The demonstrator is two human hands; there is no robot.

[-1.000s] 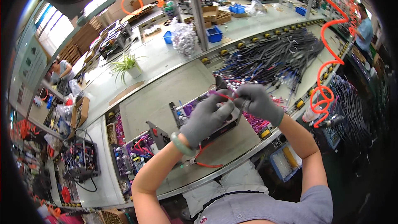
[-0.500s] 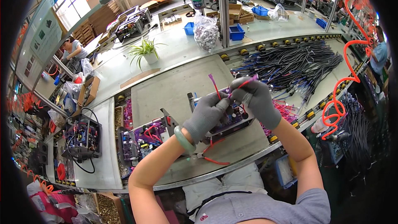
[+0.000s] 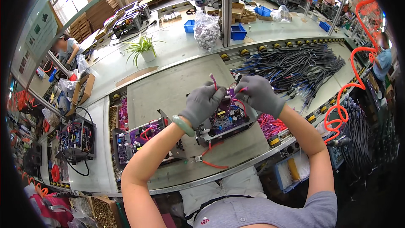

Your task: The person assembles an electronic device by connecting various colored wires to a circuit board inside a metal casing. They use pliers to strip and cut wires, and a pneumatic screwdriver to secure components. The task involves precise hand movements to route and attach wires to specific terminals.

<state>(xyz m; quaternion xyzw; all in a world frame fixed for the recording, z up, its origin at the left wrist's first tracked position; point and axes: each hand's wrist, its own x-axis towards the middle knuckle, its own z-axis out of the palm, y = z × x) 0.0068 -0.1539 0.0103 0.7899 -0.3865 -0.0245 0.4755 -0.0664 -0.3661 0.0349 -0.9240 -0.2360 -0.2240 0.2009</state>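
Note:
Both my hands wear grey gloves, above a purple circuit board [image 3: 230, 117] in a metal frame. My left hand [image 3: 202, 104] is closed on a red-and-purple wire [image 3: 213, 81], whose end sticks up past the fingers. My right hand [image 3: 262, 96], right of it, pinches another red-and-purple wire [image 3: 244, 89] with its tip showing. Gloves hide the wires' lower parts, so I cannot tell whether they join. A red wire [image 3: 241, 103] loops from the board beneath my right hand. Left of my left forearm lies a second purple board unit [image 3: 141, 138].
A loose orange-red cable [image 3: 213, 164] lies in front of the board. Black cables [image 3: 295, 65] are heaped behind right, red-and-purple wires [image 3: 272, 126] beside the right hand. A coiled orange air hose [image 3: 344, 86] hangs right. Farther left stands another open unit [image 3: 76, 137]; behind, a potted plant [image 3: 147, 55].
My hands have drawn apart from where they met over the board, the left going left and the right staying right. More of the board shows between them. The view has shifted slightly.

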